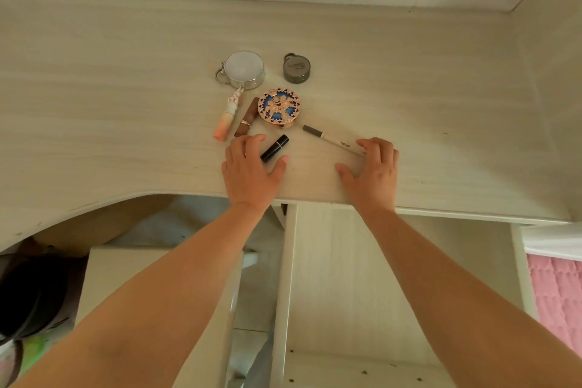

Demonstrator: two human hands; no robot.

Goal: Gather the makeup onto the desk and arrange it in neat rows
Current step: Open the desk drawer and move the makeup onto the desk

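Hands work near the front edge of a pale wood-grain desk. Left hand lies spread, its fingers and thumb flanking a glossy black lipstick tube. Right hand rests spread, fingertips over one end of a slim white pencil with a grey cap. Beyond them sit a peach-and-white lip tube topped with a rabbit figure, a brown tube with a gold band and a round gold-and-blue ornate compact, close together. Farther back stand a round silver tin with a keyring and, apart to its right, a round dark grey tin.
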